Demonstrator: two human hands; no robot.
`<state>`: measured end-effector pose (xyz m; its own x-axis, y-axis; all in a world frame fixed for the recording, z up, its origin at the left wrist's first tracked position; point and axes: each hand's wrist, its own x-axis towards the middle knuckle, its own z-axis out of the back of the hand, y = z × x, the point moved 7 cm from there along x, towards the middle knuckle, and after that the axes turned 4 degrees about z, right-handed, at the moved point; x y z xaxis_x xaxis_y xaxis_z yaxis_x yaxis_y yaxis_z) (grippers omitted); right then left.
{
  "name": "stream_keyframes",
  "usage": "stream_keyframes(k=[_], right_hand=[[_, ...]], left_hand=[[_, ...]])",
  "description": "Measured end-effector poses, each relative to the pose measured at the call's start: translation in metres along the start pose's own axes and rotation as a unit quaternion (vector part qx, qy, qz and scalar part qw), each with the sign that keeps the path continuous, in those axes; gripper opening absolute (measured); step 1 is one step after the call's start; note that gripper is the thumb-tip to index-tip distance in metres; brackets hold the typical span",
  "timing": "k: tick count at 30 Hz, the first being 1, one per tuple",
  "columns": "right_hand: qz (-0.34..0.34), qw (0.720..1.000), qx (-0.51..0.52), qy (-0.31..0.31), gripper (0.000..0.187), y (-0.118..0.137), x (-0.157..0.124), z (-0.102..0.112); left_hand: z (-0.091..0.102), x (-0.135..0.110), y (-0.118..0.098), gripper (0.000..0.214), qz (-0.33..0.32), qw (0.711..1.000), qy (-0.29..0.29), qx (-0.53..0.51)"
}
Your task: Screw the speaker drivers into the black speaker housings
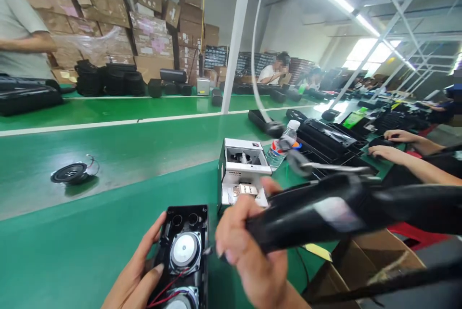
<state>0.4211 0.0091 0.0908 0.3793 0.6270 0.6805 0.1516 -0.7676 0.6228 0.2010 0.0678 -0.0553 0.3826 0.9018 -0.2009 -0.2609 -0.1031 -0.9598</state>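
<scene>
Left hand (139, 263) was nearer, clamped on the left side of one black housing (184, 228), long axis pretty much front-to-back, two silver-backed speakers (185, 249) in it. Right hand (249, 251), wrapped round one black driver (299, 217), was just right of it. Further out: one white machine (252, 167), one loose speaker (70, 173), one bottle (277, 153).

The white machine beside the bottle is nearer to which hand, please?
Right. The right hand, gripping a black tool, is just in front of the white machine; the left hand is farther, to its lower left, holding the black housing.
</scene>
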Motion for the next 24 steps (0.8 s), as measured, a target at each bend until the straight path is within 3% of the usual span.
stream_keyframes(k=[3, 6, 11, 14, 20, 24], right_hand=[[0.093, 0.993, -0.072, -0.027, 0.064, 0.028, 0.034, 0.030], [0.153, 0.969, -0.191, -0.024, 0.066, 0.036, 0.056, 0.053], [0.097, 0.967, -0.235, -0.018, 0.053, 0.010, 0.059, 0.072], [0.078, 0.971, -0.222, -0.035, 0.048, 0.009, 0.055, 0.071], [-0.120, 0.988, -0.089, -0.041, 0.044, 0.020, 0.021, 0.045], [-0.106, 0.994, -0.013, -0.031, 0.053, 0.045, -0.001, 0.023]], left_hand=[[0.001, 0.000, 0.004, 0.072, 0.012, 1.000, -0.007, -0.015], [-0.002, -0.002, 0.004, 0.076, 0.030, 0.999, -0.017, -0.038], [-0.002, -0.007, -0.008, 0.075, 0.032, 0.995, -0.072, -0.060], [0.000, -0.007, -0.012, 0.073, 0.026, 0.993, -0.099, -0.064], [-0.004, -0.003, -0.009, 0.065, 0.013, 0.996, -0.062, -0.057], [-0.008, -0.003, -0.014, 0.062, 0.001, 0.997, -0.048, -0.063]])
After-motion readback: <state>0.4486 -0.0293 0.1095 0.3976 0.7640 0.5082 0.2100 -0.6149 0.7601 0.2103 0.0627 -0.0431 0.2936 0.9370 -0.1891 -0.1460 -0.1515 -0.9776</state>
